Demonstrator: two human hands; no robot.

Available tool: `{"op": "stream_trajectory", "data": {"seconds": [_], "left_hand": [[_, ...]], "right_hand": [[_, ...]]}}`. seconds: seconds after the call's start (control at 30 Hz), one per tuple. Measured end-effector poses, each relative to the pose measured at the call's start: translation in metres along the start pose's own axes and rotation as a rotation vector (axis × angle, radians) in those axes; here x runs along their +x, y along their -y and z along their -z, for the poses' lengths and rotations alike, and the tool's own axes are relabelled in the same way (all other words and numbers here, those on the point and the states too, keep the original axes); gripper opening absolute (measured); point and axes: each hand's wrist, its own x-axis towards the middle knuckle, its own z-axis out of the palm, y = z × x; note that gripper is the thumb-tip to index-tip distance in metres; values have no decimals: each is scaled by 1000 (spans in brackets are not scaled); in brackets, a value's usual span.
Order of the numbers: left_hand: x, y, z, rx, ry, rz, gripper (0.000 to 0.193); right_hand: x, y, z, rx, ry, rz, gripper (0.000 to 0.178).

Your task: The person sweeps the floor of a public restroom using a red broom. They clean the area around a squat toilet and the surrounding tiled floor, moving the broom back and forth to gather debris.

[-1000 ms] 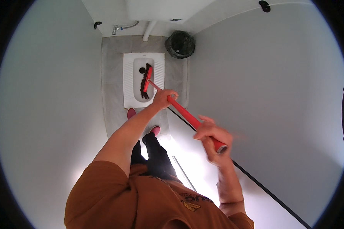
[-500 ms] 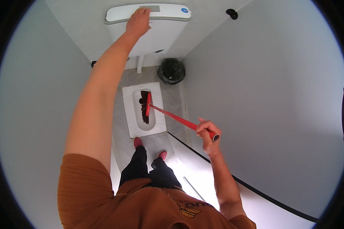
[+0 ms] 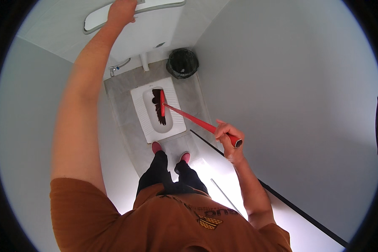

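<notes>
My right hand [image 3: 229,138] is wrapped around the upper end of a red broom handle [image 3: 197,122]. The broom slants down to the left, and its red head with dark bristles [image 3: 157,106] lies in the bowl of a white squat toilet [image 3: 175,128]. At the upper left my left arm reaches up to a white wall-mounted cistern [image 3: 164,5]. My left hand [image 3: 122,13] rests on its top beside the grey flush plate, fingers extended and holding nothing. The upper picture edge cuts off part of the fingertips.
A black-lined waste bin [image 3: 182,64] stands behind the toilet on the right. A small tap [image 3: 112,70] and a white flush pipe [image 3: 144,61] are at the back wall. Grey partitions [image 3: 273,92] close in both sides. My feet in red shoes [image 3: 156,147] stand before the toilet.
The view has shifted, so the cistern sits higher and further left, and the tap now shows. My left hand stays at the cistern top; the broom head stays in the bowl.
</notes>
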Motion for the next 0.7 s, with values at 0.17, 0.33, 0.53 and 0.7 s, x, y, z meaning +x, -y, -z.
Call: {"op": "stream_trajectory", "data": {"seconds": [0.17,0.33,0.53,0.7], "left_hand": [[-4,14,3,26,57,-30,61],[-19,32,1,-18,28,7,65],[-29,59,3,-15,2,13,68],[-28,75,11,-23,-6,11,71]], "right_hand": [[0,-5,-1,-3,-13,13,15],[2,-9,-1,38,-40,4,12],[5,-20,3,34,-89,-22,11],[13,-26,-1,56,-134,-25,11]]}}
